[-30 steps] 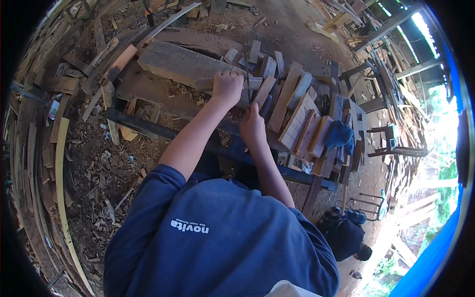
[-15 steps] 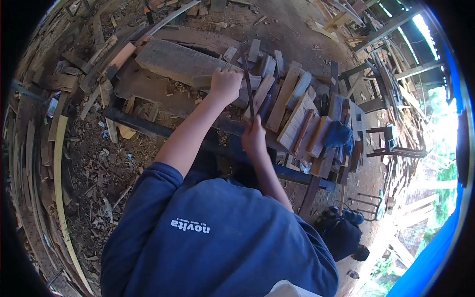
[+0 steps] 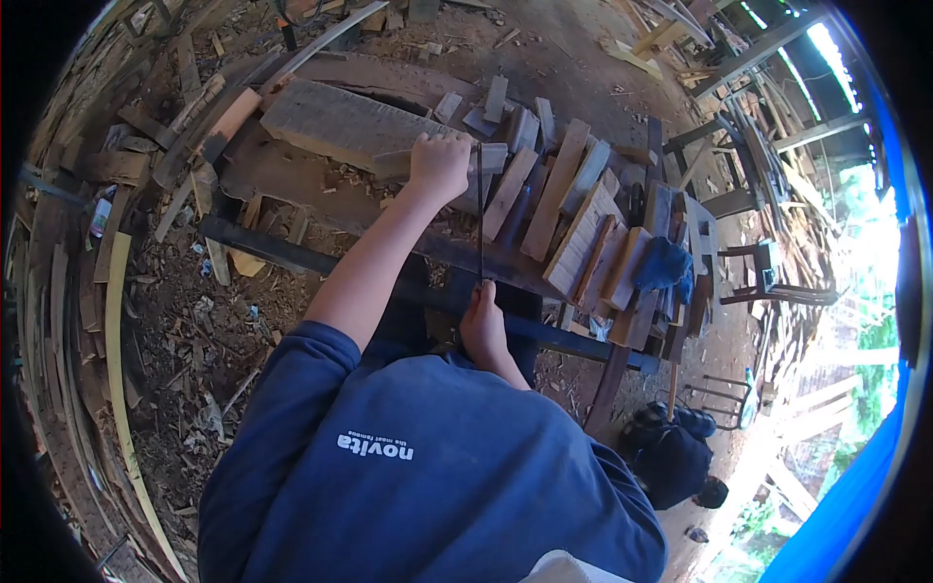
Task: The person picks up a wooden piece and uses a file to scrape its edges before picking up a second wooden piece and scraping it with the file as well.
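My left hand (image 3: 441,167) is closed in a fist over a short wooden board (image 3: 494,157), pressing it against the end of a thick wooden beam (image 3: 330,119). The board's end sticks out to the right of my knuckles. Lower down and nearer my body, my right hand (image 3: 483,325) is closed on the near end of a handsaw (image 3: 480,219). Its long, thin dark blade appears edge-on and runs away from me, beside the board and close to my left fist. The saw's handle is hidden in my fingers.
Several cut wood blocks (image 3: 554,189) lie in a row to the right, with a blue cloth (image 3: 663,264) on them. A dark rail (image 3: 282,248) runs along the near side. A person (image 3: 671,452) crouches at lower right. Wood scraps (image 3: 209,330) litter the ground.
My right hand has drawn the saw back toward my body and slightly left, and the blade's far tip is now near my left fist. My left hand has barely moved.
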### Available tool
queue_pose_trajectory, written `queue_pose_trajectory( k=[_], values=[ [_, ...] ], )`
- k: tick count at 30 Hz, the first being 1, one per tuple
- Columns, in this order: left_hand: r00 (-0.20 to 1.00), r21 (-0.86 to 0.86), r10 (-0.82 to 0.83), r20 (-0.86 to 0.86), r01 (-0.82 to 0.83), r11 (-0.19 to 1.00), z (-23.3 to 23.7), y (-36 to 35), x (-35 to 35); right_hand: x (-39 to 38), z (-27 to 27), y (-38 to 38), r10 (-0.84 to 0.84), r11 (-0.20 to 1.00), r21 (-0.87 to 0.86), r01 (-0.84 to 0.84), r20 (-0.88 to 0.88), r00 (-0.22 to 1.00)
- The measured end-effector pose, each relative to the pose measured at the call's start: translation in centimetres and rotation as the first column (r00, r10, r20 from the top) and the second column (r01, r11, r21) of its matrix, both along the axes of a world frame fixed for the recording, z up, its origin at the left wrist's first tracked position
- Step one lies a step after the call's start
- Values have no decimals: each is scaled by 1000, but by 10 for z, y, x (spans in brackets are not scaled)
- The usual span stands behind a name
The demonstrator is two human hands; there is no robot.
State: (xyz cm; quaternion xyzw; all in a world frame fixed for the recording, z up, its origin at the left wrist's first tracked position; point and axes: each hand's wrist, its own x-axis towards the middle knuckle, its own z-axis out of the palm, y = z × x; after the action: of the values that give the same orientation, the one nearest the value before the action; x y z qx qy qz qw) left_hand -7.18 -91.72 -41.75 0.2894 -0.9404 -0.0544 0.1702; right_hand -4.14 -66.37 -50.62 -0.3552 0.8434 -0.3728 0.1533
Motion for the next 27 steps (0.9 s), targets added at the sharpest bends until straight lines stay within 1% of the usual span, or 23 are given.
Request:
queue_pose_trajectory(
  k=[1, 3, 5, 7, 9, 10, 11, 12, 13, 15, 16, 17, 18, 19, 21, 22, 23, 24, 25, 26, 27],
  values=[
    [1000, 3, -4, 3, 4, 1000, 1, 0, 1, -4, 3, -1, 23, 999, -23, -24, -12, 1000],
    [997, 50, -28, 73, 24, 998, 3, 1, 1, -13, 15, -13, 44, 998, -41, -45, -23, 999],
    [997, 35, -20, 77, 18, 999, 2, 2, 2, -30, 46, -46, 86, 995, 51, -81, -104, 991],
    [996, 18, -21, 87, 19, 1000, 2, 4, 2, -47, 66, -80, 88, 993, 93, -80, -96, 991],
    [994, 25, -7, 111, 4, 1000, 4, 2, 2, -61, 70, -102, 32, 999, 26, -30, -103, 994],
    [991, 30, -13, 129, 10, 1000, 8, -2, 2, -66, 78, -106, 21, 1000, 16, -20, -74, 997],
    [986, 134, -33, 162, 12, 991, 13, -8, 1, -71, 85, -106, 11, 1000, 5, -11, -41, 999],
    [979, 234, -53, 196, 6, 972, 14, -17, -1, -73, 81, -103, -20, 999, -46, 18, -51, 998],
    [974, 231, -56, 220, 4, 973, 4, -29, -6, -72, 78, -96, -24, 990, -143, 16, -55, 998],
    [994, 434, -1, 112, -48, 900, -23, -61, -17, -63, 75, -73, -76, 969, -241, 55, -75, 994],
    [991, 424, -2, 130, -54, 904, -28, -76, -21, -57, 74, -59, -84, 962, -266, 66, -56, 995],
    [988, 611, -93, 124, -2, 791, -30, -91, -23, -51, 73, -45, -95, 953, -293, 80, -36, 995],
    [979, 770, -179, 103, 35, 638, -31, -101, -22, -47, 64, -32, -106, 959, -258, 114, 45, 993],
    [974, 762, -187, 129, 23, 647, -23, -101, -17, -44, 50, -17, -120, 965, -219, 146, 128, 984],
    [989, 931, -89, 118, -79, 357, 4, -97, -10, -34, 33, 13, -91, 971, -195, 140, 241, 966],
    [985, 923, -99, 139, -92, 374, 3, -101, -9, -29, 31, 26, -91, 980, -145, 137, 285, 954],
    [999, 969, 14, 40, -43, 242, -3, -106, -7, -23, 29, 36, -91, 987, -97, 129, 327, 941],
    [989, 993, 143, -46, 30, 113, -11, -112, -5, -16, 26, 45, -95, 984, -109, 140, 342, 935],
    [990, 992, 138, -36, 19, 125, -23, -119, -3, -11, 23, 52, -95, 985, -94, 143, 394, 914],
    [939, 976, 288, -189, 148, 158, -36, -127, 2, -9, 20, 56, -92, 987, -77, 140, 442, 892],
    [841, 940, 425, -334, 268, 210, -35, -129, 8, -9, 16, 57, -84, 987, -84, 135, 450, 889]
  ],
)
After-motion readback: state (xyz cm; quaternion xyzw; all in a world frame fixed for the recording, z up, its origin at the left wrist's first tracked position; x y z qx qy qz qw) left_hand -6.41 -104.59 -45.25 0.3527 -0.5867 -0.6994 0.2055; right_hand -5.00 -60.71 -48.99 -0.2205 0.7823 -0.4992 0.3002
